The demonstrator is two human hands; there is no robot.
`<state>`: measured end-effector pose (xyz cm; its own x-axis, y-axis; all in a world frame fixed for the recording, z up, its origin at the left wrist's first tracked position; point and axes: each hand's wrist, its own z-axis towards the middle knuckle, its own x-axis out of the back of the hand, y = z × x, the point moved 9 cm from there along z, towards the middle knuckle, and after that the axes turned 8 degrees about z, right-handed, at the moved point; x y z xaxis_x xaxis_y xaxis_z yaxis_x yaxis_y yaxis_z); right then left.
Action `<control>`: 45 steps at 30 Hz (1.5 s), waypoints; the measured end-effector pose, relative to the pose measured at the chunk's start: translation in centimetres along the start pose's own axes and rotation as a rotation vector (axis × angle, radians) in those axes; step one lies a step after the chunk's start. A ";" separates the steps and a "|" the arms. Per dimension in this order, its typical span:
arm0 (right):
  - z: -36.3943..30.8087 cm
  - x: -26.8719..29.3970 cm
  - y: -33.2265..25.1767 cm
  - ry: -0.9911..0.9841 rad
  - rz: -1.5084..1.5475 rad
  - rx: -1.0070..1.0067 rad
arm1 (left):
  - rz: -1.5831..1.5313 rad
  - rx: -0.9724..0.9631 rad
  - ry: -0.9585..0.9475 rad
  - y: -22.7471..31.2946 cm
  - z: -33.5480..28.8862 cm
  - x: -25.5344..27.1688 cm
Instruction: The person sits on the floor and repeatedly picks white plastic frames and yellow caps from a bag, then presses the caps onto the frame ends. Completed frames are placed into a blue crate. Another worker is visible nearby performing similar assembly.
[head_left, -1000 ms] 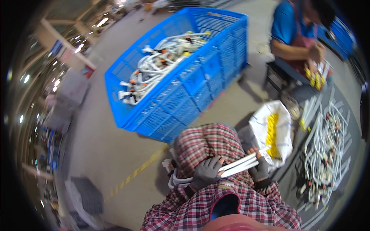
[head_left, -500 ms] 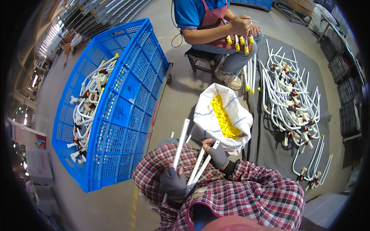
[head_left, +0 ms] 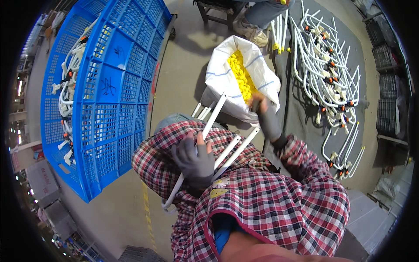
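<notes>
Head view, places relative to the white woven sack with blue stripes (head_left: 220, 83): straight-ended white plastic tubes (head_left: 232, 153) lie over the checked lap, on the sack's near-left side, tips angled toward it; small dark holes show near the tips. Left hand (head_left: 194, 161), in a grey fingerless glove, is wrapped around the tubes; exact finger contact partly hidden. Right hand (head_left: 259, 107) is at the sack's near rim, by the small yellow plastic pieces (head_left: 241, 77); blurred, can't tell if it has one. Tubes look light, stiff, smooth, so likely to roll or slide on each other; not very fragile. Best hold: mid-shaft, tips left free. Yellow pieces look light and hard, easy to drop; fingertip pinch. In the way: floppy sack rim close to the right wrist, plus more white tube ends (head_left: 200, 111) just left of the sack. Around: blue lattice plastic crate (head_left: 111, 107) well left of the sack; white bent-tube assemblies with orange and black fittings (head_left: 327, 65) right of it on a dark grey mat (head_left: 299, 115); co-worker's pale shoe (head_left: 251, 32) just beyond the sack, yellow-tipped white tubes (head_left: 279, 32) beyond and right.
</notes>
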<state>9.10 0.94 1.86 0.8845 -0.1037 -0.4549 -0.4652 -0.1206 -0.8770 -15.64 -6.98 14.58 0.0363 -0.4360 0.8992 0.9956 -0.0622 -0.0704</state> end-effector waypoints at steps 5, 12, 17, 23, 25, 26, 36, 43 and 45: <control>14.0 9.0 4.7 -0.002 -0.874 0.098 | -0.088 -0.044 -0.127 2.4 2.2 -1.2; 13.9 2.3 20.7 -0.261 -1.612 0.019 | -0.084 -0.050 -0.111 3.4 2.5 -0.8; 12.4 3.3 20.5 -0.209 -1.155 0.089 | -0.070 -0.077 -0.102 4.0 3.1 -0.2; 11.1 8.3 14.0 -0.147 -1.653 -0.109 | -0.085 -0.076 -0.082 3.6 2.8 -1.0; 11.0 8.1 14.2 -0.290 -1.702 -0.273 | -0.107 -0.047 -0.099 3.4 2.6 -0.9; 11.2 8.7 14.1 -0.253 -1.638 -0.304 | -0.109 -0.059 -0.094 3.5 2.7 -0.8; 10.7 14.5 13.1 0.240 -0.057 -0.550 | -0.064 -0.077 -0.074 3.0 1.9 -0.9; 8.6 14.3 12.7 0.383 0.342 -0.625 | -0.102 -0.097 -0.140 2.9 2.0 -2.3; 7.9 10.5 10.1 0.356 0.568 -0.636 | -0.095 -0.084 -0.146 2.6 1.8 -2.7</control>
<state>13.93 6.41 -13.00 0.5028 -0.5978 -0.6243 -0.8514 -0.4673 -0.2383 -12.99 -4.32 12.78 -0.0389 -0.2899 0.9563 0.9846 -0.1744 -0.0128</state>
